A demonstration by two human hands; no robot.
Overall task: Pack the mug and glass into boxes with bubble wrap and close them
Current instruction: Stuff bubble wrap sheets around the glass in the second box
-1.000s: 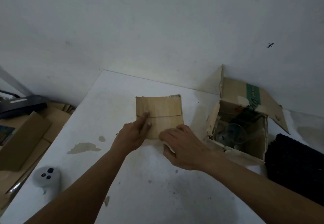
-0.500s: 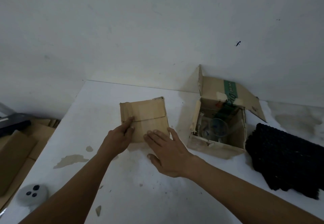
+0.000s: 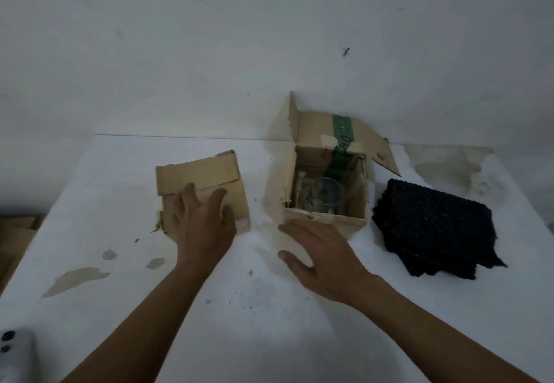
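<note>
On the white table, left of centre, sits a closed cardboard box with its top flaps folded down. The left hand lies flat on the near part of that box, fingers spread and extended, palm down, gripping nothing. To the right of it, the right hand hovers or rests palm down over the bare tabletop, fingers loosely spread and empty, its fingertips just short of the near wall of a second, open box. That open box stands with its flaps raised, the far flap leaning against the wall and carrying a green printed band. Inside it lies a clear glass, with what looks like clear wrapping around it, though the blur makes that hard to confirm. The mug cannot be made out; whether it is inside the closed box cannot be told. At the far right of the table lies a folded pile of black bubble wrap, just beside the open box. A white controller with dark buttons sits at the near left corner.
</note>
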